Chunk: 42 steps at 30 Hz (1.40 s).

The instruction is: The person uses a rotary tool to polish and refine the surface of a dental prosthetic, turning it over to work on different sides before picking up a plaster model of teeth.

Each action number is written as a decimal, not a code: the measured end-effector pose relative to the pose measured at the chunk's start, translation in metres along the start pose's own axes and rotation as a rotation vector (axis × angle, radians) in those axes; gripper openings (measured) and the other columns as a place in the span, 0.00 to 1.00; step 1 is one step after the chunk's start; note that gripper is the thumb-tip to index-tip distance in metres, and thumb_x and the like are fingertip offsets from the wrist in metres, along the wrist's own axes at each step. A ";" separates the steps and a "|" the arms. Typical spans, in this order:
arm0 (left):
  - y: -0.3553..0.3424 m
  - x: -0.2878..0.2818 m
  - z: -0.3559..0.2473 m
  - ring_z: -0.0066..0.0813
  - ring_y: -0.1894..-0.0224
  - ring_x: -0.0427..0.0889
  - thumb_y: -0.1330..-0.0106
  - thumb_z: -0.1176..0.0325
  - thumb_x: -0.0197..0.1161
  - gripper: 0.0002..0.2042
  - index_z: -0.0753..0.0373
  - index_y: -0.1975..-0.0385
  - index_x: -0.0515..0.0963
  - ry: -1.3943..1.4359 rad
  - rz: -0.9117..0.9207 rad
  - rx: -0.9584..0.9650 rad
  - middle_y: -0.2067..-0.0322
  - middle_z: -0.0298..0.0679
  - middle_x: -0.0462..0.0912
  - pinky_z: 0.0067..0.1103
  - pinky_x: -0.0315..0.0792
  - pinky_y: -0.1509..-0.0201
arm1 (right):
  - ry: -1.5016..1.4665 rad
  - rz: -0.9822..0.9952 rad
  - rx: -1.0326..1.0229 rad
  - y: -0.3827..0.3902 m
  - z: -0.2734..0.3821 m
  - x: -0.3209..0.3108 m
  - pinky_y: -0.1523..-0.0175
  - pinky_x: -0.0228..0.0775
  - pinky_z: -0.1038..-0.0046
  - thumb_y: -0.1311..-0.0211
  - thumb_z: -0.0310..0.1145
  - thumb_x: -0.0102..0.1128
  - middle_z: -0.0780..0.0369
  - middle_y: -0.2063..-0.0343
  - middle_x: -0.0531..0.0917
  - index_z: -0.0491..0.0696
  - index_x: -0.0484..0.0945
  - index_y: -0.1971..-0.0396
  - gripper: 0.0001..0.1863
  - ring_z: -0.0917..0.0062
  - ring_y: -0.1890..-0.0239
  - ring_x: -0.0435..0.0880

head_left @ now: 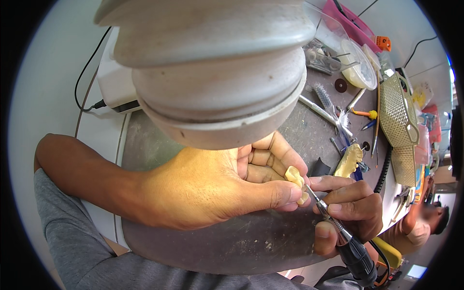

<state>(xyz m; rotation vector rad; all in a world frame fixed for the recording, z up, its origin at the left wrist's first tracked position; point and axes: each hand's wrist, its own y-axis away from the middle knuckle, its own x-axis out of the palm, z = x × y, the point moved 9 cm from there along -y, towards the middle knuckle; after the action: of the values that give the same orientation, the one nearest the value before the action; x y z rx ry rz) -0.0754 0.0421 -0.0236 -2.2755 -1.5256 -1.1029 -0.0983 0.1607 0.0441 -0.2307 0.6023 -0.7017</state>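
Pinching a cream tooth piece above the tabletop, the left hand faces the right hand, which grips a drill, tip at the piece.

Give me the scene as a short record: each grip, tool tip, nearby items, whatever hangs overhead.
Left grip: pinches cream piece
Right grip: holds handpiece like a pen
Tip: at the piece; contact unclear
Nearby, to the right: cast, brown disc, basket
Overhead: white hood, partly hiding the left grip
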 end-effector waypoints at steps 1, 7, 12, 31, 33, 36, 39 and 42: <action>0.000 0.000 0.000 0.32 0.49 0.79 0.36 0.81 0.57 0.10 0.72 0.57 0.68 0.004 -0.003 0.000 0.56 0.47 0.77 0.24 0.75 0.43 | -0.001 0.004 0.002 0.000 0.000 0.000 0.58 0.81 0.65 0.55 0.22 0.71 0.60 0.70 0.77 0.43 0.70 0.66 0.18 0.55 0.58 0.84; 0.001 -0.001 0.000 0.32 0.49 0.79 0.36 0.81 0.57 0.10 0.72 0.57 0.68 0.015 -0.009 -0.001 0.56 0.47 0.77 0.23 0.75 0.43 | 0.016 0.041 -0.004 -0.002 0.000 0.003 0.58 0.81 0.65 0.55 0.22 0.71 0.60 0.70 0.77 0.44 0.70 0.65 0.19 0.56 0.57 0.84; 0.002 -0.002 0.000 0.33 0.49 0.79 0.36 0.81 0.57 0.10 0.72 0.57 0.67 0.006 -0.004 -0.001 0.56 0.47 0.77 0.24 0.75 0.43 | 0.015 0.043 0.004 -0.002 0.000 0.003 0.57 0.81 0.65 0.56 0.22 0.71 0.60 0.69 0.77 0.43 0.70 0.66 0.19 0.56 0.57 0.83; 0.001 -0.001 0.000 0.35 0.49 0.79 0.36 0.81 0.56 0.10 0.71 0.56 0.68 0.027 0.003 0.011 0.56 0.47 0.77 0.24 0.75 0.44 | 0.006 0.062 -0.024 -0.002 0.002 0.003 0.56 0.80 0.63 0.54 0.22 0.71 0.59 0.69 0.77 0.44 0.69 0.63 0.20 0.55 0.56 0.83; 0.001 0.000 0.000 0.35 0.50 0.79 0.36 0.81 0.56 0.10 0.71 0.56 0.68 0.019 0.009 0.019 0.56 0.46 0.77 0.24 0.75 0.44 | -0.039 0.062 -0.044 -0.001 0.002 0.001 0.56 0.80 0.62 0.54 0.23 0.71 0.58 0.69 0.77 0.43 0.70 0.63 0.19 0.55 0.56 0.83; 0.001 0.000 0.000 0.34 0.50 0.79 0.35 0.80 0.56 0.11 0.71 0.54 0.68 0.033 0.004 0.018 0.56 0.45 0.77 0.24 0.76 0.45 | -0.046 0.052 -0.029 -0.003 0.002 -0.001 0.58 0.80 0.63 0.53 0.23 0.71 0.58 0.69 0.77 0.43 0.70 0.63 0.19 0.53 0.57 0.83; 0.000 0.000 0.000 0.33 0.50 0.79 0.35 0.80 0.56 0.12 0.71 0.53 0.68 0.021 0.019 0.029 0.56 0.44 0.77 0.24 0.77 0.46 | -0.026 0.062 -0.022 -0.004 0.002 -0.001 0.59 0.80 0.64 0.54 0.22 0.70 0.58 0.69 0.77 0.42 0.70 0.63 0.19 0.52 0.57 0.83; 0.000 -0.001 0.000 0.33 0.51 0.80 0.35 0.80 0.56 0.13 0.71 0.51 0.67 0.021 0.012 0.037 0.56 0.44 0.77 0.24 0.77 0.46 | -0.011 0.072 -0.022 -0.005 0.002 -0.001 0.60 0.80 0.65 0.54 0.22 0.70 0.58 0.69 0.77 0.42 0.70 0.64 0.19 0.52 0.58 0.83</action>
<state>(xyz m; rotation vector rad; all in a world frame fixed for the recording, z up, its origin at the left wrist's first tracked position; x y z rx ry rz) -0.0758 0.0414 -0.0238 -2.2380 -1.5101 -1.0829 -0.0998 0.1578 0.0480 -0.2317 0.6051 -0.6244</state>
